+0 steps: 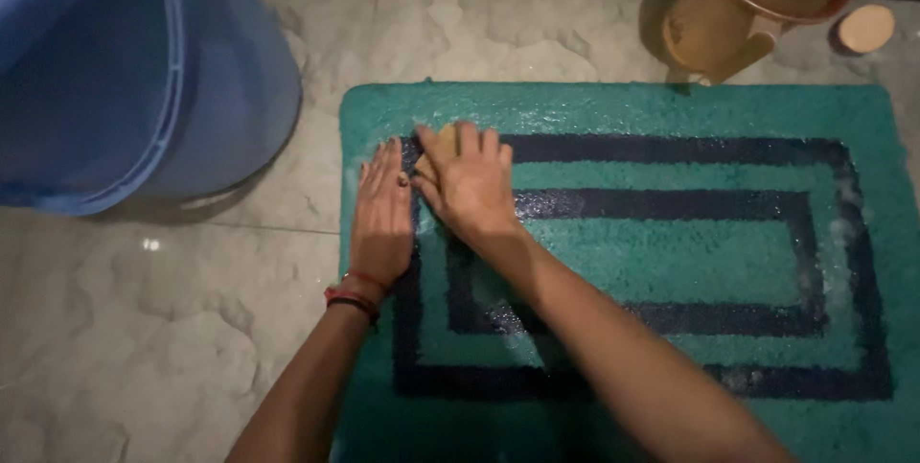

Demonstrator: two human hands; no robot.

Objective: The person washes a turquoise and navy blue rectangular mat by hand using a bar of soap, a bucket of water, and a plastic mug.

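A teal mat [671,252] is showing nested dark navy rectangular bands. A blue bucket [115,70] is sitting on pale grey marbled floor tiles [125,329]. A tan-orange jug [738,3] is showing a reddish rim. Red and black threads [353,296] are circling one wrist.

Around me the floor [144,348] is pale marbled tile, glossy, with small glints of reflected light. Lighting is dim overall. A large blue bucket [125,70] stands at upper left. A tan plastic jug [738,3] and a small round cap [865,28] sit against the dark far edge.
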